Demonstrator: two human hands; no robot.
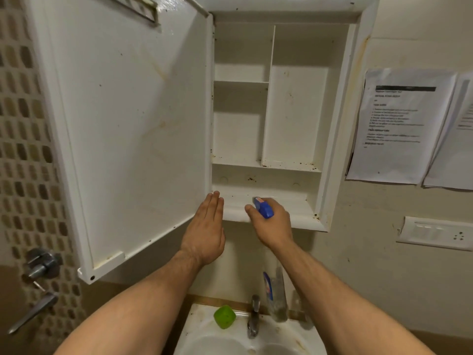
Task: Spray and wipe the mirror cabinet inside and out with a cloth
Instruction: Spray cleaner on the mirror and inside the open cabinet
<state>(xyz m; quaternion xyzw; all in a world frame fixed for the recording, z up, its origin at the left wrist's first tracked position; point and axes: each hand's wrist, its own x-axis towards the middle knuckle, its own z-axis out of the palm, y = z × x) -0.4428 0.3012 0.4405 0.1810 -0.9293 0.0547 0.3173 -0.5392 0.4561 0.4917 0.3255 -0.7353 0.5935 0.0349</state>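
Fingers gripping one spray bottle, two hands, one cabinet

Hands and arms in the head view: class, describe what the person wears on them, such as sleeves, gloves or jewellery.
Both arms are bare from the bottom edge of the picture to the wrists, with no sleeves in sight. The left hand and the right hand wear no gloves. No watch, bracelet or ring shows on either.

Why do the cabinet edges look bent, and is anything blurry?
Head view: the wide-angle lens bows the cabinet door and frame; the spray bottle in the right hand is motion-smeared; the wall tiles at the left edge are soft.
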